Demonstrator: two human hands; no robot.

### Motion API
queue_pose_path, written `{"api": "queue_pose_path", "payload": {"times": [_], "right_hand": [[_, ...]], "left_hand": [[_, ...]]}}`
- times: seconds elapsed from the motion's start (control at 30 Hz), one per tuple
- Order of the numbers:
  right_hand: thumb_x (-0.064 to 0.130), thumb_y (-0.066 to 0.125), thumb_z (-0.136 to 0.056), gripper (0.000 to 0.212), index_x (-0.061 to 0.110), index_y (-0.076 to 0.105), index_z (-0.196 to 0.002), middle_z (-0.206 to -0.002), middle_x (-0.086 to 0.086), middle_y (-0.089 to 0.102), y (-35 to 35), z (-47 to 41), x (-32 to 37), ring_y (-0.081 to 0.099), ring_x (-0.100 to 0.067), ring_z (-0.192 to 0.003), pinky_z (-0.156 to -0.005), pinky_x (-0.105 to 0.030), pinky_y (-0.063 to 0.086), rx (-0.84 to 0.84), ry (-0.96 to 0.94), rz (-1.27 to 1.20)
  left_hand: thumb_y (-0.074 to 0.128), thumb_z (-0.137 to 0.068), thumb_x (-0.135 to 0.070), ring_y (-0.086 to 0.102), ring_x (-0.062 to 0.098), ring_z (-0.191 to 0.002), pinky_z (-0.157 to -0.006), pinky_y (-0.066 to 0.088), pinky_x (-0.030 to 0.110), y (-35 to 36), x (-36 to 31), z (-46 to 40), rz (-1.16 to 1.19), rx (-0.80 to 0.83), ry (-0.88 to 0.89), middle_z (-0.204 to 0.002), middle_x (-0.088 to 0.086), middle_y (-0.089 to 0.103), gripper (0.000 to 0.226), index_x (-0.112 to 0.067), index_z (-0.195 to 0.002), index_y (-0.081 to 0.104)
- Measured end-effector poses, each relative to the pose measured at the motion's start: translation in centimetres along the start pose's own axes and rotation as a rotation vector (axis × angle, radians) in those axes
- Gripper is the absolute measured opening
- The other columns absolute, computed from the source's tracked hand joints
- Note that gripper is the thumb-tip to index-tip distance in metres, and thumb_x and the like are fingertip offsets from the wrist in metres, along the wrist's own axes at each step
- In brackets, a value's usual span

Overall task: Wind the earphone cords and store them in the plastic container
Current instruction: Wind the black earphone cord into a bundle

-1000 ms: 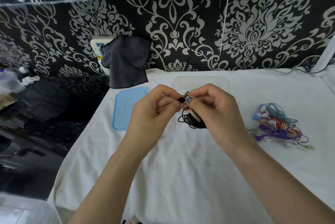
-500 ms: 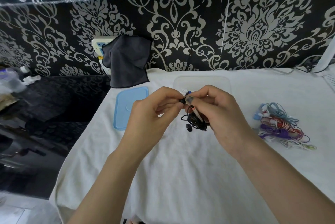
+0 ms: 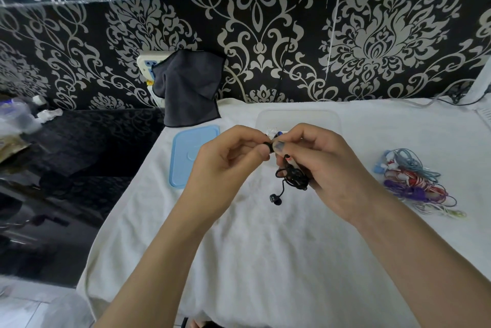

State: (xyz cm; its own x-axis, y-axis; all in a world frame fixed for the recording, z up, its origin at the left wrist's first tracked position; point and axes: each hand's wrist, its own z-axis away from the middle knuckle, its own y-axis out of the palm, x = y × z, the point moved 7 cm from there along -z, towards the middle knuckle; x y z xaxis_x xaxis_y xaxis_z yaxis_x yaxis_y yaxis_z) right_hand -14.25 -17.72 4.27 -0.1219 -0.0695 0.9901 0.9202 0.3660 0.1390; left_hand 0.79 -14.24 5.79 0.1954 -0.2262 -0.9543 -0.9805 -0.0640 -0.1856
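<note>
Both hands meet above the middle of the table [image 3: 265, 261], the left hand [image 3: 225, 170] and right hand [image 3: 326, 168] closing off the way straight back to the clear container [image 3: 329, 117] behind them. The black earphone cord [image 3: 292, 178] hangs from the right hand just over the white cloth. To the left the blue lid [image 3: 186, 157] lies flat, low enough to pass over. A tangle of coloured earphones [image 3: 414, 181] takes the right side. The near cloth lies bare and open. The dark grey cloth [image 3: 191, 88] hangs down at the back left corner.
</note>
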Motion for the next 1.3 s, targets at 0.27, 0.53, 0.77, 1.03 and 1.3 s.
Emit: {"api": "queue_pose_path", "payload": {"times": [0.27, 0.53, 0.77, 1.03, 1.3], "right_hand": [[0.006, 0.065, -0.091, 0.014, 0.011, 0.070, -0.080, -0.065, -0.003, 0.065, 0.3, 0.1, 0.2, 0.058, -0.016, -0.061, -0.056, -0.022, 0.046, 0.040, 0.011, -0.093], [0.005, 0.064, -0.088, 0.015, 0.009, 0.066, -0.074, -0.064, -0.006, 0.061, 0.5, 0.1, 0.2, 0.057, -0.017, -0.061, -0.063, -0.027, 0.054, 0.063, 0.055, -0.233], [0.004, 0.061, -0.090, 0.015, 0.008, 0.064, -0.075, -0.062, -0.004, 0.059, 0.6, 0.3, 0.3, 0.057, -0.014, -0.057, -0.062, -0.026, 0.053, 0.078, 0.074, -0.323], [0.000, 0.056, -0.094, 0.020, 0.005, 0.059, -0.075, -0.060, -0.005, 0.058, 0.8, 0.7, 0.5, 0.058, -0.012, -0.052, -0.063, -0.026, 0.054, 0.084, 0.095, -0.395], [0.004, 0.059, -0.090, 0.013, 0.004, 0.057, -0.077, -0.062, -0.005, 0.059, 1.0, 1.1, 0.1, 0.063, -0.011, -0.053, -0.065, -0.027, 0.055, 0.049, 0.136, -0.511]], "left_hand": [[0.066, -0.091, -0.010, 0.070, 0.013, -0.082, -0.084, 0.056, 0.027, 0.3, 0.1, -0.1, 0.144, 0.026, -0.031, -0.088, 0.001, 0.074, 0.007, -0.009, -0.097, 0.070], [0.069, -0.090, -0.007, 0.069, 0.015, -0.079, -0.080, 0.053, 0.024, 0.6, 0.6, -0.1, 0.271, 0.005, -0.068, -0.087, 0.004, 0.074, 0.008, -0.010, -0.096, 0.073], [0.065, -0.089, -0.011, 0.066, 0.019, -0.077, -0.084, 0.053, 0.030, 1.2, 1.2, -0.3, 0.395, 0.011, -0.130, -0.088, 0.011, 0.071, 0.014, -0.017, -0.093, 0.077], [0.070, -0.089, -0.012, 0.062, 0.021, -0.077, -0.083, 0.054, 0.032, 1.6, 1.8, -0.4, 0.481, 0.027, -0.150, -0.084, 0.014, 0.067, 0.005, -0.009, -0.092, 0.073], [0.061, -0.087, -0.011, 0.065, 0.012, -0.071, -0.072, 0.056, 0.021, 3.0, 1.4, -0.3, 0.639, 0.040, -0.278, -0.080, 0.007, 0.071, 0.017, -0.013, -0.082, 0.077]]}}
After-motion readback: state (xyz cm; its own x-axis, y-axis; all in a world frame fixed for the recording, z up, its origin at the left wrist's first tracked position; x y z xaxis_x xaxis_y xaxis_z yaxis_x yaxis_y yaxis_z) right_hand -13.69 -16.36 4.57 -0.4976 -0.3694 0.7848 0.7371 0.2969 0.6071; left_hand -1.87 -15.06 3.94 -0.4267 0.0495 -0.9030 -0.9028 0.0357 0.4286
